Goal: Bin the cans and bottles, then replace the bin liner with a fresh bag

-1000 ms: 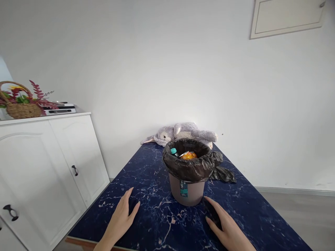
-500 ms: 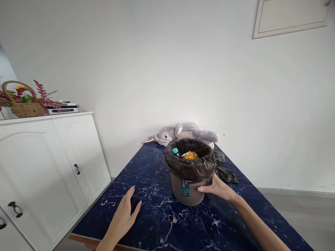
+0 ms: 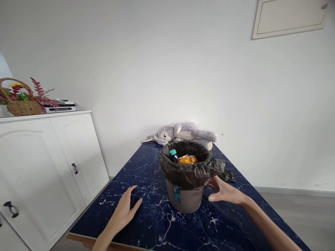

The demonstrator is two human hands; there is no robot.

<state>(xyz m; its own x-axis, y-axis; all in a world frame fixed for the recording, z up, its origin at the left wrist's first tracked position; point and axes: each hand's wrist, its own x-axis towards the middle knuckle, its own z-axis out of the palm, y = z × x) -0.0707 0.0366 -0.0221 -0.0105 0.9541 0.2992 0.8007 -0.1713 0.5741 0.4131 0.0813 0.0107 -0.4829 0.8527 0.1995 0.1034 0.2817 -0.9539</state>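
Note:
A grey-brown bin lined with a black plastic bag stands upright on the blue marbled table. Inside it show a bottle with a teal cap and orange cans. My right hand is at the bin's right side, thumb apart from the fingers. Its fingertips reach under the bag's overhang, and whether they touch the bin I cannot tell. My left hand rests at the table's left part, fingers stretched and holding nothing, apart from the bin.
A plush rabbit lies at the table's far end by the wall. More black plastic lies right of the bin. Left of the table, a white cabinet carries a wicker basket of flowers.
The bin has shifted left and nearer and turned, its label now further left. My right thumb has come away from the bin's wall. My left hand has barely moved.

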